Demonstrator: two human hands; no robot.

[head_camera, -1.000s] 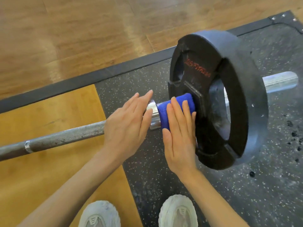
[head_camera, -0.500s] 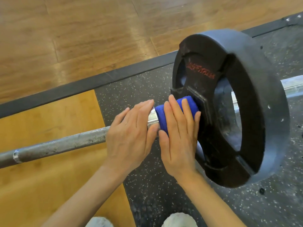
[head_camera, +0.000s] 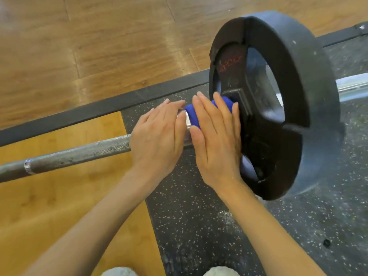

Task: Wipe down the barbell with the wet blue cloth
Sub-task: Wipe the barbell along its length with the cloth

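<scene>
On speckled black rubber flooring (head_camera: 199, 226) edged by wood planks (head_camera: 99, 46), our right hand (head_camera: 216, 140) presses the blue cloth (head_camera: 223, 105) flat-fingered onto the barbell (head_camera: 79, 156) beside the weight plate (head_camera: 298, 96), while our left hand (head_camera: 157, 138) rests straight-fingered alongside.

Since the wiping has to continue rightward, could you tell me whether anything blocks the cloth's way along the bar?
Yes: the weight plate sits right beside the cloth under the right hand, covering the bar.
</scene>
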